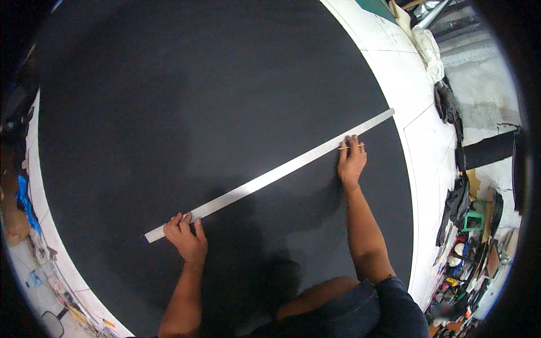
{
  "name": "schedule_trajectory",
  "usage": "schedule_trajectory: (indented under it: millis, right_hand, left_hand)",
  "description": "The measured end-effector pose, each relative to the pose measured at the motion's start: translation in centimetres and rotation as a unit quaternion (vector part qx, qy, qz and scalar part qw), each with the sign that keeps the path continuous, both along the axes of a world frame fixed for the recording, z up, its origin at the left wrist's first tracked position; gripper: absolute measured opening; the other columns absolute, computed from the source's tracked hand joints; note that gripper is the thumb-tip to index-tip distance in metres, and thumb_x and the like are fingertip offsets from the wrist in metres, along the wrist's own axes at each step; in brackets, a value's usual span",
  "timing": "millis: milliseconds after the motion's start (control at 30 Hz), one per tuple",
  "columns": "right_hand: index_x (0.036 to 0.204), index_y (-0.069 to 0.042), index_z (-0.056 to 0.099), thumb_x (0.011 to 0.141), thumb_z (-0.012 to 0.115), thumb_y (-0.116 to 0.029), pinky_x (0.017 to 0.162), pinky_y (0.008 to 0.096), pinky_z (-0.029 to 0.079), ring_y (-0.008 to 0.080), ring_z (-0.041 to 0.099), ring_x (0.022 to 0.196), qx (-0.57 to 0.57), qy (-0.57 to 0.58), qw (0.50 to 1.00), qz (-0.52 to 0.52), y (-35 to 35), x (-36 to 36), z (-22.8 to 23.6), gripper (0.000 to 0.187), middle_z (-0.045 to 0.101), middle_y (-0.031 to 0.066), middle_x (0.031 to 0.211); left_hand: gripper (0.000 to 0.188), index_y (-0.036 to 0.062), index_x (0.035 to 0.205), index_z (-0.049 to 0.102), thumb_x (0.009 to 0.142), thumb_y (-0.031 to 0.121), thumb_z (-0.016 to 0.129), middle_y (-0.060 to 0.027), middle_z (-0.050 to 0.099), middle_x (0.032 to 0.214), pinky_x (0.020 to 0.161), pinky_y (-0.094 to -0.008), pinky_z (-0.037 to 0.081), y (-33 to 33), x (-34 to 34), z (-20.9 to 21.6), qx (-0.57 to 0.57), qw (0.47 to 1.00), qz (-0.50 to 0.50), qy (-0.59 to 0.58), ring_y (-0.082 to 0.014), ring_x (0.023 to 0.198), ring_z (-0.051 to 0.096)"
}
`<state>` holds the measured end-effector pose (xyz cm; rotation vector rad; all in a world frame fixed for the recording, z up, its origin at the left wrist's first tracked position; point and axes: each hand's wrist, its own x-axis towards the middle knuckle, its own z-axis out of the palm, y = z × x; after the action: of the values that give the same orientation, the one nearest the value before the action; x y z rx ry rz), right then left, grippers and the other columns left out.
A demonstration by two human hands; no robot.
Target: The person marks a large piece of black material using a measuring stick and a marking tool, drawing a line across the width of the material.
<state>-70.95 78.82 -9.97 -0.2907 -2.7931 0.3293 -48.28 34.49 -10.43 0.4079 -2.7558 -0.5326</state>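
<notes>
A long, straight silver ruler [270, 178] lies slantwise on a broad sheet of dark fabric [236, 101], rising from lower left to upper right. Near its lower left end, my left hand [189, 241] grips the bar, fingers over it and thumb at the near side. My right hand [352, 164] is closer to the upper right end, with its fingertips against the ruler's near edge. A thin yellow pencil [362, 145] runs crosswise between the fingers of that hand. Its tip is too small to make out.
The white table [431, 152] shows beyond the dark fabric on both sides. At the right are a green stool [474, 221] and a jumble of tools and scraps on the floor. A white roll of cloth [429, 53] lies at the upper right. Blue material [25, 200] hangs at the left.
</notes>
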Motion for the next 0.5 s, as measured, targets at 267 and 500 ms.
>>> schedule_trajectory:
  millis: [267,500]
  right_hand:
    - [0.132,-0.013,0.062,0.100,0.058,-0.036,0.114,0.0605,0.028,0.0429,0.042,0.139,0.002,0.008,1.000,0.018,0.41,-0.05,-0.16,0.040,0.052,0.0135,0.148]
    - [0.131,-0.013,0.062,0.100,0.057,-0.036,0.113,0.0596,0.029,0.0431,0.042,0.139,0.005,0.008,1.000,0.020,0.29,-0.03,-0.37,0.039,0.052,0.0144,0.148]
  left_hand:
    - [0.028,0.0039,0.112,0.064,0.088,0.016,0.073,-0.0175,0.056,0.121,0.107,-0.0560,0.032,0.27,-0.43,0.59,0.005,1.000,-0.004,0.024,-0.0389,0.116,0.049]
    - [0.029,0.0063,0.112,0.064,0.090,0.025,0.070,-0.0146,0.055,0.121,0.110,-0.0611,0.029,0.09,0.03,0.55,0.025,1.000,0.009,-0.001,-0.0355,0.120,0.051]
